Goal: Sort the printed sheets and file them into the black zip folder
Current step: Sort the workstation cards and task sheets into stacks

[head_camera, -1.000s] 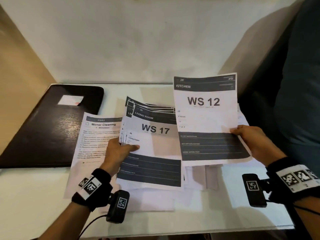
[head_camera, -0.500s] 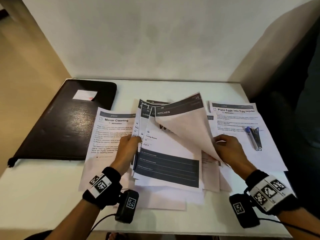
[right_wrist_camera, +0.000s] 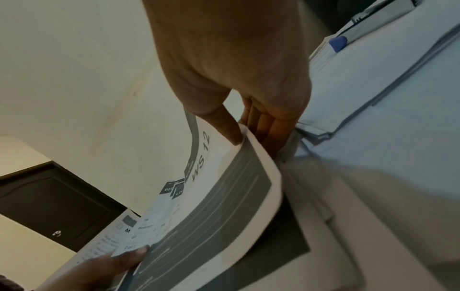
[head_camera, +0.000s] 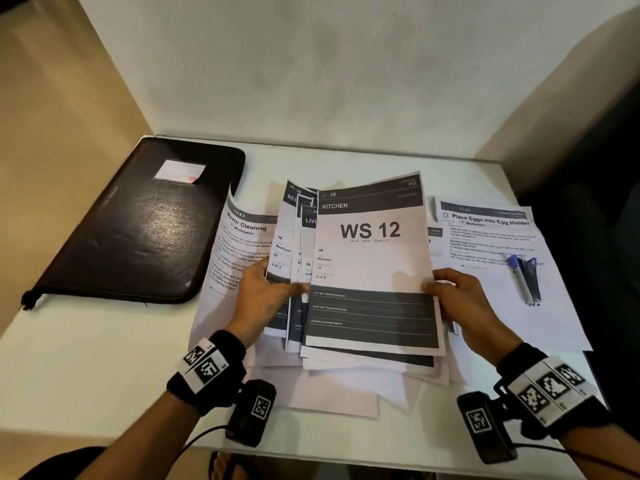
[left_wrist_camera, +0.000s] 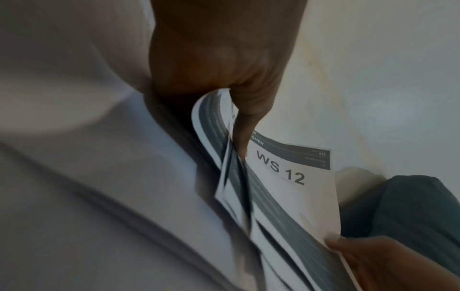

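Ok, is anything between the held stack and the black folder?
Only the Mirror Cleaning sheet lies between the stack in both hands and the black zip folder, flat on the table. The folder appears closed, so it needs opening first.

We cannot read the small print on the sheet marked WS 12 point(head_camera: 372, 258); it is too fine. The sheets behind it point(head_camera: 298, 237) show only their left strips, so their titles are cut. The loose papers under the stack point(head_camera: 332, 393) are mostly covered. In the left wrist view the near papers point(left_wrist_camera: 87, 196) are blurred. The fingers of the left hand point(head_camera: 263, 292) are hidden behind the stack.
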